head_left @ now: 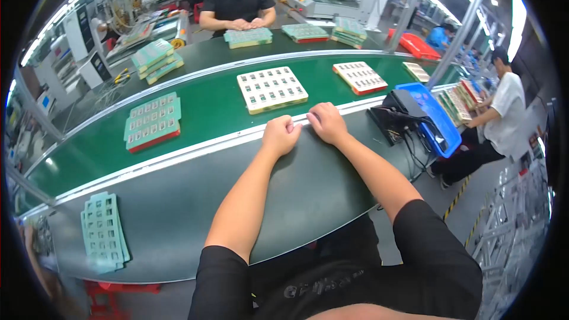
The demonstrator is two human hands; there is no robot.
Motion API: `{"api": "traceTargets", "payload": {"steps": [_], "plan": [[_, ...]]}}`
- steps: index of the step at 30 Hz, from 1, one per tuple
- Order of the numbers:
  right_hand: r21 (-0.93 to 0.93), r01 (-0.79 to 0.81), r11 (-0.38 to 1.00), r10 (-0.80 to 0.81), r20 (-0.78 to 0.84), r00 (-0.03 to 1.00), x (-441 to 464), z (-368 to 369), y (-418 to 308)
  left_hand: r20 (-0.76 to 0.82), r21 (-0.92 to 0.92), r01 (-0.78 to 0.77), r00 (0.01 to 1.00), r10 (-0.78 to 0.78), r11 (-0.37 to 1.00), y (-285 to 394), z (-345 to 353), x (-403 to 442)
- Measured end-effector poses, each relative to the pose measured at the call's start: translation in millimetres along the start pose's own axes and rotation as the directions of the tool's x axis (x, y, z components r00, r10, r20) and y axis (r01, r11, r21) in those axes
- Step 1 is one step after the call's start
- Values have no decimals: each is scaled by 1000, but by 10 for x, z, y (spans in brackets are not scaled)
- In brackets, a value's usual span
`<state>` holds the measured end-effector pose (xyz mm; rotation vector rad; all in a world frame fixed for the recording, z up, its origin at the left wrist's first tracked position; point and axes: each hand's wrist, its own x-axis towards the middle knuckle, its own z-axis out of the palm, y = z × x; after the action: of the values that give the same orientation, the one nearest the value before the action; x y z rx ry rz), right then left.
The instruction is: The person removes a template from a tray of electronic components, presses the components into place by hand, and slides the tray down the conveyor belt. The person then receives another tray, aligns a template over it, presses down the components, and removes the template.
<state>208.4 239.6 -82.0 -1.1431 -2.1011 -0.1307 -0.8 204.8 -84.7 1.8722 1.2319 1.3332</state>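
Note:
My left hand (pixel 281 135) rests at the near rail of the green conveyor belt (pixel 207 98), its fingers curled into a loose fist. Close beside it, my right hand (pixel 328 123) is curled the same way, a small gap between the two. I see nothing held in either hand. Just beyond them on the belt lies a white tray (pixel 271 89) with rows of small dark parts in its slots. Further right on the belt sits another white tray (pixel 360 77) with a red base. To the left is a green tray (pixel 153 121) on a red base, its slots also filled.
Green slotted plates (pixel 104 231) lie stacked at the near table's left end. At right are a black device (pixel 397 112) with cables and a blue bin (pixel 438 124). Across the belt, a person (pixel 240 3) has both hands on a green tray (pixel 249 37). Another person (pixel 504 101) handles trays at right.

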Motion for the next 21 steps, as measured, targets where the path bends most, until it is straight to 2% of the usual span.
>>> {"api": "traceTargets", "payload": {"steps": [5,10,13,21], "plan": [[-92,-11,996,16,54,998,30,20,-3,63,-56,-49,997,53,997,-29,-44,4],[-75,61,995,-58,34,998,41,38,-28,40,-70,-56,997,59,996,-42,-38,1],[-60,55,997,-50,79,996,43,51,-9,46,-68,-56,997,59,996,-48,-31,29],[13,-19,1000,20,-64,998,-1,-2,-140,109,5,0,994,0,1000,-5,-55,-37]]}}
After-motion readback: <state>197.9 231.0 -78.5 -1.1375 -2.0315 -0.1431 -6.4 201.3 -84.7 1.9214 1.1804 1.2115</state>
